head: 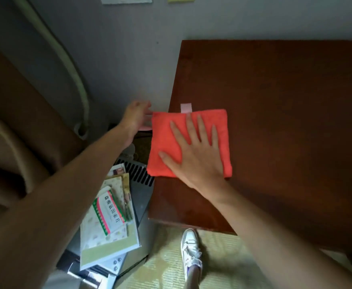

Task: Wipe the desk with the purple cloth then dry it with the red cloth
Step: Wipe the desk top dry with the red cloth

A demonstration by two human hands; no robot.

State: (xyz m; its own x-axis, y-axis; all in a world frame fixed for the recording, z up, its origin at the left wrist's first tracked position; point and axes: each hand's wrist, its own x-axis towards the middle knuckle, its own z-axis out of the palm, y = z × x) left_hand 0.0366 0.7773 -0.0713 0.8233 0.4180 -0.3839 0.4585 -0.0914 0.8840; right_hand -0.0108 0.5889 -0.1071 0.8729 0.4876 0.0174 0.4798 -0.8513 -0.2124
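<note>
One red cloth [188, 142] lies under my flat right hand [193, 155] on the desk [285, 101]; my left hand [136, 117] pinches something pinkish beside it.

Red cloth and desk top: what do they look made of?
Red cloth: looks like a soft, matte, fuzzy microfibre or terry textile, folded into a thick square with rounded edges, pressed flat under the right hand. Desk: looks like dark reddish-brown wood or wood veneer with a smooth, faintly glossy finish; solid or laminate, cannot tell.
</note>
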